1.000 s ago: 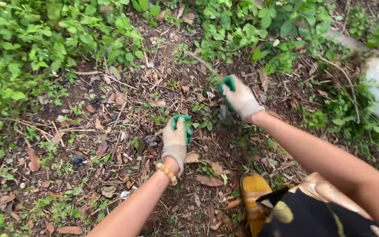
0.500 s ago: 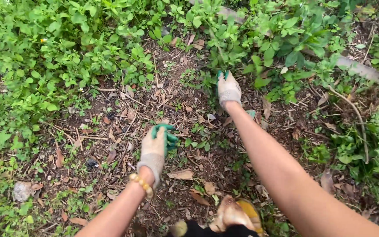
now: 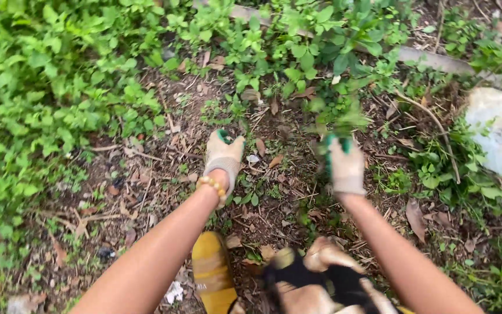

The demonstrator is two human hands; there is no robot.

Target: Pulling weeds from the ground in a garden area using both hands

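The ground is bare dark soil (image 3: 146, 174) strewn with dry brown leaves and thin twigs, ringed by low, soft-leaved green weeds (image 3: 59, 81), with a grey pipe (image 3: 431, 58) running past at the top and a crumpled white plastic bag (image 3: 501, 134) lying at the right edge. The left hand (image 3: 223, 154), in a knitted cream glove with green-coated fingertips and a bead bracelet (image 3: 213, 186) at the wrist, is down on the soil with fingers curled under, and whether it grips anything cannot be told. The right hand (image 3: 345, 166), gloved the same, is closed around a leafy green weed clump (image 3: 344, 119) held just above the ground; a yellow sandal (image 3: 211, 270) rests below.
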